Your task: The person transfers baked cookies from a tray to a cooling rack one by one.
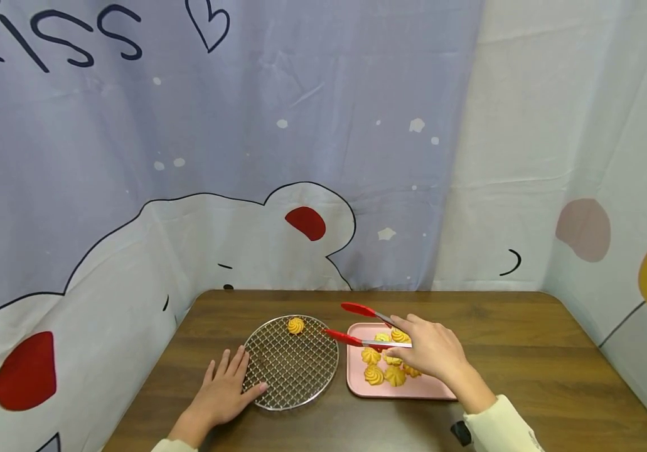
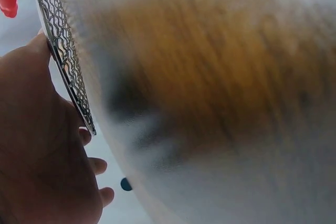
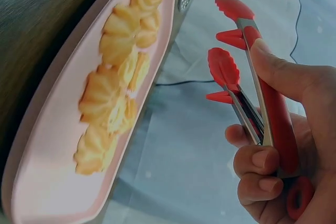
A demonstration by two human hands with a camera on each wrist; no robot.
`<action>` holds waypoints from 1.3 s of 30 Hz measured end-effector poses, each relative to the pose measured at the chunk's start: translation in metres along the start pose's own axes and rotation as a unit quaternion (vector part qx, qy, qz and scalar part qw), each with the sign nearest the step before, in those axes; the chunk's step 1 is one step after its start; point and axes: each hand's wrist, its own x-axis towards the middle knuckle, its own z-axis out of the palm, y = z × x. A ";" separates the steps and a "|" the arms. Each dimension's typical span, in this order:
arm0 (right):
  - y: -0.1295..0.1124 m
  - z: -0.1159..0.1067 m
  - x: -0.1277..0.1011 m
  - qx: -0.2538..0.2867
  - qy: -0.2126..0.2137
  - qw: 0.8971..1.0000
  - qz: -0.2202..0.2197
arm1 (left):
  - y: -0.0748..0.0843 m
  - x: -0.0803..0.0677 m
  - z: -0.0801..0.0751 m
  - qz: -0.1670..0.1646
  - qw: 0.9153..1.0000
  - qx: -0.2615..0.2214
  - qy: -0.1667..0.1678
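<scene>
My right hand (image 1: 433,351) grips red-tipped metal tongs (image 1: 357,325) above a pink tray (image 1: 357,380) that holds several yellow swirl cookies (image 1: 374,375). The tongs' tips stand apart with nothing between them, pointing left toward a round wire rack (image 1: 292,370). One cookie (image 1: 295,325) lies on the rack's far edge. My left hand (image 1: 223,392) lies flat on the table with its fingers straight, touching the rack's left rim. In the right wrist view the tongs (image 3: 247,77) hover beside the tray (image 3: 42,182) and cookies (image 3: 113,85). The left wrist view shows the rack's rim (image 2: 63,56) against my left hand (image 2: 42,150).
A dark wooden table (image 1: 526,351) carries everything. Printed fabric curtains (image 1: 244,157) close it in at the back and both sides. A small black object (image 1: 461,433) sits near my right sleeve at the front edge.
</scene>
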 end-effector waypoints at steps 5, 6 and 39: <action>0.013 -0.006 -0.013 0.002 0.002 1.000 0.007 | 0.000 -0.001 0.000 0.000 1.000 -0.002 0.001; 0.015 -0.008 -0.015 0.006 0.003 1.000 0.007 | 0.000 -0.002 0.000 0.000 1.000 -0.002 0.000; 0.065 -0.034 -0.087 -0.015 0.014 0.998 0.058 | -0.001 0.002 0.002 0.001 1.000 0.008 0.005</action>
